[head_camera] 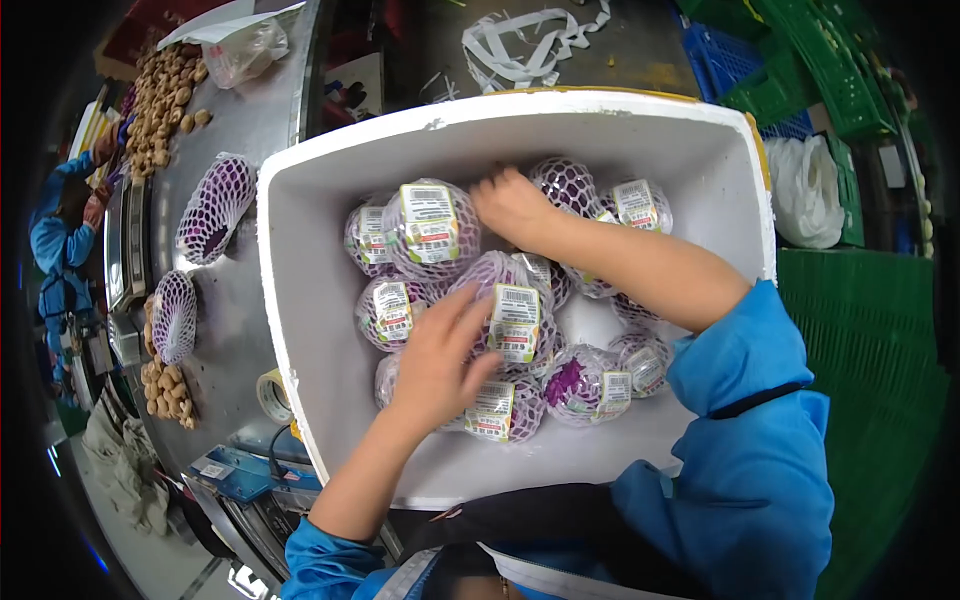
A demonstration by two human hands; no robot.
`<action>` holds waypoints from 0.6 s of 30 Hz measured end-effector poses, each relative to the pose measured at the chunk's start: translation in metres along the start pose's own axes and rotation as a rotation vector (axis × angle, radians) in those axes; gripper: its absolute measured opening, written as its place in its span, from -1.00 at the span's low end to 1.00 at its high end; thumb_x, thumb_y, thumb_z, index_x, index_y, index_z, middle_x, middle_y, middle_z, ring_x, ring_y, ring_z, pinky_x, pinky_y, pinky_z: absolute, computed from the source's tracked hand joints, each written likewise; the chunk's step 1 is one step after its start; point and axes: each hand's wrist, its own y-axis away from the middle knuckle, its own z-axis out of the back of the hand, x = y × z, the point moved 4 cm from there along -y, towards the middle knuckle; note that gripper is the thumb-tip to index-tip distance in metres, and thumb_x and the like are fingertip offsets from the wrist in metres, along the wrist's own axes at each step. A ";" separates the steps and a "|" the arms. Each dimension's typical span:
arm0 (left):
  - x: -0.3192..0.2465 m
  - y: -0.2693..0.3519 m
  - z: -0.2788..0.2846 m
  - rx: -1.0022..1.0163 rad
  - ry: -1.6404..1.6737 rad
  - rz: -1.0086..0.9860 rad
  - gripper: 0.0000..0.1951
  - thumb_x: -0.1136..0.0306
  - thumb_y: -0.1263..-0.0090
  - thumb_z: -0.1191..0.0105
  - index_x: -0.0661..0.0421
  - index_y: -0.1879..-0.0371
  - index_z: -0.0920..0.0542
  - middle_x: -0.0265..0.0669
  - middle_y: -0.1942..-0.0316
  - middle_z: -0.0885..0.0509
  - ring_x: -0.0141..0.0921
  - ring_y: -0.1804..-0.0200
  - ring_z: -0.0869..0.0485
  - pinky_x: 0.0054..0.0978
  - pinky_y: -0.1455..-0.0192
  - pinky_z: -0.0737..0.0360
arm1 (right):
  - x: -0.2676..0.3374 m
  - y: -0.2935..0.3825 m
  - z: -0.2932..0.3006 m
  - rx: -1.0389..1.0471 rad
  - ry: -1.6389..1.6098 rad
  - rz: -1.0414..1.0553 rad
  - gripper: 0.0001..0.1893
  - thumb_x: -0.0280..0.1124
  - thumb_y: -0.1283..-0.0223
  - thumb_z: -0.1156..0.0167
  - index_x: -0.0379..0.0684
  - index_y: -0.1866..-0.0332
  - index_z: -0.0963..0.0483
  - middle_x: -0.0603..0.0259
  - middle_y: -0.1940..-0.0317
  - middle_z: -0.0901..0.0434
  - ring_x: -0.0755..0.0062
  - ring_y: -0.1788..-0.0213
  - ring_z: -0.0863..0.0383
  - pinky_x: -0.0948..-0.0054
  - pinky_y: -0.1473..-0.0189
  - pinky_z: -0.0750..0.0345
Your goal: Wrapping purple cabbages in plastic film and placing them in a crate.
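Observation:
A white foam box [517,112] holds several wrapped purple vegetables in white foam nets and clear film, each with a printed label. My left hand [442,360], fingers spread, lies against the left side of a labelled package [514,319] near the middle. Farther up in the box, my right hand [510,206] has its fingers bent down beside a large package [433,229]; what they touch is hidden. Another netted purple vegetable [564,184] sits just right of that hand. At the lower part lies a package [583,384] showing bare purple.
On the metal table [247,322] at left are netted purple vegetables [217,208], mushrooms [161,105] and a tape roll [274,396]. A co-worker in blue [64,232] stands far left. White strapping [517,52] lies beyond the box; green crates [847,375] stand at right.

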 end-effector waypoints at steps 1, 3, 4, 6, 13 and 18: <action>-0.004 -0.010 -0.009 0.008 -0.002 0.000 -0.43 0.33 -0.11 -0.17 0.10 -0.16 -0.35 -0.06 -0.23 -0.27 -0.08 -0.25 -0.27 -0.19 -0.25 -0.23 | 0.003 -0.003 -0.001 -0.002 0.019 0.013 -0.77 -0.34 0.15 -0.15 -0.22 0.36 -0.44 0.17 0.42 -0.53 0.27 0.30 -0.54 0.36 0.17 -0.40; -0.011 -0.024 -0.031 0.112 -0.252 -0.083 -0.41 0.23 -0.02 -0.24 -0.01 -0.12 -0.41 -0.13 -0.24 -0.28 -0.07 -0.27 -0.22 -0.05 -0.25 -0.17 | 0.002 -0.004 -0.011 0.004 0.035 0.012 -0.76 -0.32 0.15 -0.15 -0.21 0.34 -0.44 0.18 0.40 -0.53 0.25 0.33 -0.54 0.38 0.20 -0.41; -0.011 -0.026 -0.038 0.175 -0.312 -0.069 -0.39 0.17 0.08 -0.30 -0.10 -0.07 -0.46 -0.18 -0.22 -0.31 -0.06 -0.28 -0.17 0.03 -0.24 -0.13 | -0.003 -0.002 -0.020 0.011 -0.035 0.004 -0.78 -0.33 0.14 -0.15 -0.19 0.34 -0.45 0.18 0.38 -0.54 0.25 0.34 -0.56 0.36 0.23 -0.44; -0.008 -0.018 -0.042 0.177 -0.339 -0.055 -0.40 0.14 0.09 -0.29 -0.13 -0.06 -0.47 -0.20 -0.20 -0.32 -0.08 -0.28 -0.18 0.06 -0.20 -0.15 | -0.017 -0.009 -0.033 0.189 -0.274 -0.012 -0.83 -0.38 0.11 -0.18 -0.15 0.34 -0.52 0.18 0.31 -0.59 0.25 0.25 -0.62 0.30 0.24 -0.53; -0.001 -0.007 -0.047 0.129 -0.344 -0.054 -0.43 0.20 0.14 -0.31 -0.15 0.01 -0.52 -0.23 -0.16 -0.33 -0.06 -0.27 -0.17 -0.02 -0.20 -0.18 | -0.026 -0.021 -0.013 0.583 -0.339 0.057 -0.54 -0.30 0.42 -0.43 -0.14 0.22 -0.60 0.12 0.12 -0.59 0.27 0.06 -0.59 0.25 0.02 -0.48; 0.009 0.001 -0.046 0.069 -0.299 -0.005 -0.44 0.27 0.16 -0.32 -0.11 0.03 -0.52 -0.21 -0.16 -0.32 -0.03 -0.28 -0.16 -0.06 -0.25 -0.20 | -0.001 0.041 0.013 0.403 -0.150 0.199 -0.21 -0.14 0.49 -0.43 -0.20 -0.07 -0.42 -0.06 -0.19 -0.28 0.03 -0.23 -0.27 0.11 -0.23 -0.18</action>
